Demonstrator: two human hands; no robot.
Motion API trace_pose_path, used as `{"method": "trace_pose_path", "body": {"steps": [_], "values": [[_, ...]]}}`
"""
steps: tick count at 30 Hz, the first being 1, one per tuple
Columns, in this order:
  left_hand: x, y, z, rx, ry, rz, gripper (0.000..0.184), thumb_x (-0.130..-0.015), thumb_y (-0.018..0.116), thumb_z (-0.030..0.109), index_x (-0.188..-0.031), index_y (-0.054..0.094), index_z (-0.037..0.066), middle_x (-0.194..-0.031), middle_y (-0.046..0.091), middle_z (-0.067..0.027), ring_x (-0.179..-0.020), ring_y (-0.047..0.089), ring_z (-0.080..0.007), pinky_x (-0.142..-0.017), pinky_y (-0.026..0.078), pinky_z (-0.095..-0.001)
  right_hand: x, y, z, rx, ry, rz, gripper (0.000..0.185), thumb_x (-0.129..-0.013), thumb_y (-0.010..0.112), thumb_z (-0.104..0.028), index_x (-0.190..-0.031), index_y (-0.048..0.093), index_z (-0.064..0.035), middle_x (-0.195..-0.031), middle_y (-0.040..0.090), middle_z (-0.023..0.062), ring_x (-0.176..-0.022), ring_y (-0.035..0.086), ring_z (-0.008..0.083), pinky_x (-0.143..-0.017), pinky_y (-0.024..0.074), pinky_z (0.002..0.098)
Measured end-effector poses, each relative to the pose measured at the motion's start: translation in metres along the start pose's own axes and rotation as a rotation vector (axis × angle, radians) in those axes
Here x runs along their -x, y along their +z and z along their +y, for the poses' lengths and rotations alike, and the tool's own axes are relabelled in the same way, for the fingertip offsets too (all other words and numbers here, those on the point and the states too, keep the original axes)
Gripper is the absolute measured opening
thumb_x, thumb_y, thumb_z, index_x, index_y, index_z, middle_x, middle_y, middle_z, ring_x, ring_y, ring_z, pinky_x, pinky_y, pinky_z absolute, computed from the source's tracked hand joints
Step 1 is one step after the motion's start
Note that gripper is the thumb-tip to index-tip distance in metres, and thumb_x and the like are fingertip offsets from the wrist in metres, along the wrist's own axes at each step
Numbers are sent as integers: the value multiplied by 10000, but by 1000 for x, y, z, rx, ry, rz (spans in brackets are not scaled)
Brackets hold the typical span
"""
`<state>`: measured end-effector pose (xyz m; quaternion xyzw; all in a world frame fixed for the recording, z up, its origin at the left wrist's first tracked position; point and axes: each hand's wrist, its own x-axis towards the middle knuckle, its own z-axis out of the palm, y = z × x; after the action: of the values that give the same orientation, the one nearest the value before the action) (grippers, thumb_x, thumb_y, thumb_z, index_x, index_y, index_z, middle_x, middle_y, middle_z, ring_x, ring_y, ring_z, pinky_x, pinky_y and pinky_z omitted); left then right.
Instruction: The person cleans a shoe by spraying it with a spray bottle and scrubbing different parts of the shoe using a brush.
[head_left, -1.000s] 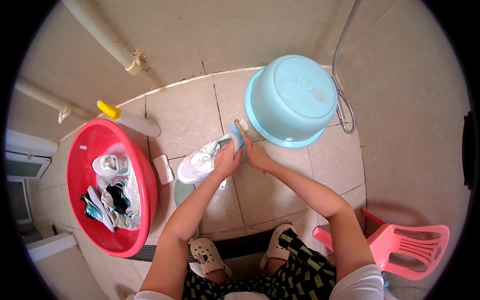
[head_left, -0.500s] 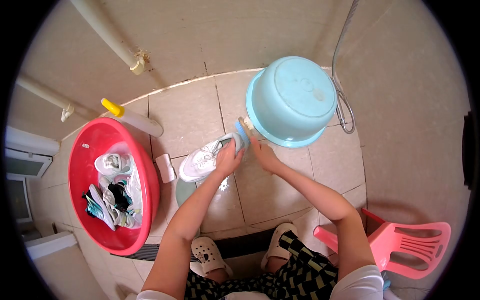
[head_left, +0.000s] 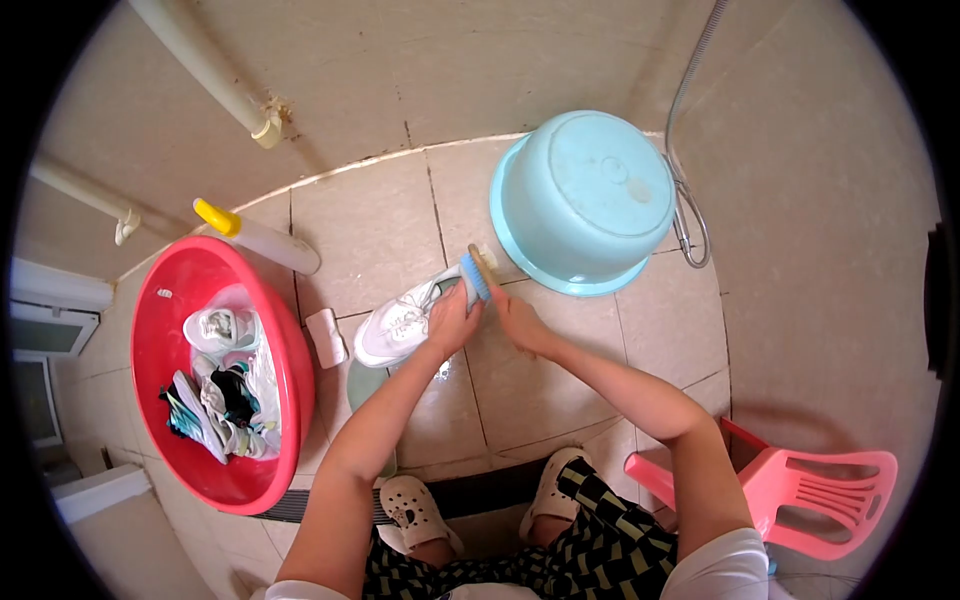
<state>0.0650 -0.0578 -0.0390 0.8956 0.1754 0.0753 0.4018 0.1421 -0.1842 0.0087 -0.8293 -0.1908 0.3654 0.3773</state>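
My left hand (head_left: 452, 319) grips a white lace-up sneaker (head_left: 396, 330) by its heel end, the toe pointing left. In my right hand (head_left: 516, 318) is a scrub brush (head_left: 476, 274) with a wooden back and blue bristles. The bristles face the sneaker's heel and appear to touch it; the exact contact is hard to make out. Part of the sneaker's opening is hidden by my left hand and the brush. Beneath my left forearm lies a pale green round object (head_left: 368, 384), mostly covered.
A red basin (head_left: 150, 400) with several shoes stands left. Near it are a yellow-topped bottle (head_left: 262, 240) and a white bar (head_left: 326, 338). An upturned light-blue basin (head_left: 600, 190) sits at the back, beside a shower hose (head_left: 690, 100). A pink chair (head_left: 820, 490) is at right.
The brush has tilted and shifted slightly left and down against the sneaker's heel. My right hand has moved slightly left and down with it. The sneaker stays in my left hand.
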Motion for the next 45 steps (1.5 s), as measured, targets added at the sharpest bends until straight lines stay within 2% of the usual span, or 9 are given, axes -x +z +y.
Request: {"method": "trace_pose_path", "body": {"steps": [15, 18, 21, 23, 24, 29, 33, 35, 45], "values": [[-1, -3, 7, -20, -26, -29, 334, -808, 561, 219, -1056, 438, 32, -922, 572, -207, -876, 544, -380, -736, 438, -454, -44, -3, 14, 118, 90, -125, 773, -907, 200, -556, -854, 602, 103, -772, 589, 319, -766, 582, 456, -679, 443, 487], [-1, -1, -2, -12, 46, 13, 339, -812, 558, 225, -1071, 443, 38, -929, 572, -209, -878, 541, -386, -746, 435, -455, -50, 2, 23, 149, -191, 4, 806, -881, 219, -615, -929, 574, 107, -577, 553, 202, -422, 547, 271, -365, 421, 368], [-4, -8, -8, -26, 87, -42, 327, -812, 557, 224, -1074, 468, 49, -927, 574, -201, -885, 537, -386, -760, 432, -448, -35, -12, 7, 19, 45, -4, 792, -876, 230, -620, -936, 586, 85, -613, 564, 214, -427, 537, 279, -383, 424, 377], [-9, -21, -10, -44, 146, -83, 317, -812, 557, 222, -1070, 482, 53, -926, 576, -197, -889, 535, -385, -765, 431, -445, -19, -20, -10, -102, 280, 2, 736, -910, 238, -549, -854, 598, 90, -747, 586, 304, -765, 592, 410, -672, 437, 464], [-12, -29, -12, -62, 202, -124, 308, -811, 557, 220, -1065, 496, 57, -926, 577, -193, -892, 534, -383, -769, 430, -443, -17, -17, -4, -104, 281, 2, 736, -910, 238, -549, -854, 598, 90, -747, 586, 304, -765, 592, 410, -672, 437, 464], [-20, -65, -14, -265, 297, -255, 235, -741, 622, 247, -823, 558, 37, -845, 571, -157, -816, 527, -311, -839, 344, -400, 11, -19, 8, 15, 55, 27, 705, -902, 259, -568, -849, 593, 51, -662, 581, 215, -660, 592, 313, -605, 433, 427], [0, -69, -5, -304, 299, -298, 254, -753, 615, 278, -807, 573, 33, -813, 585, -152, -824, 543, -300, -874, 329, -401, 24, -13, 0, 21, 5, 68, 678, -906, 302, -535, -708, 588, 47, -709, 587, 272, -695, 582, 399, -655, 440, 450], [13, -55, -2, -296, 279, 81, 257, -784, 583, 279, -819, 588, 25, -799, 603, -139, -826, 563, -279, -924, 292, -413, 22, -7, 4, 309, -129, 50, 645, -911, 318, -513, -753, 603, 43, -731, 599, 260, -712, 582, 415, -655, 451, 466], [18, -35, -4, -262, 184, 38, 212, -847, 511, 223, -854, 599, 30, -847, 605, -114, -846, 563, -255, -954, 245, -441, 12, -16, -33, 763, -397, 44, 555, -908, 360, -478, -730, 605, -12, -661, 612, 183, -620, 613, 342, -548, 482, 440]]}}
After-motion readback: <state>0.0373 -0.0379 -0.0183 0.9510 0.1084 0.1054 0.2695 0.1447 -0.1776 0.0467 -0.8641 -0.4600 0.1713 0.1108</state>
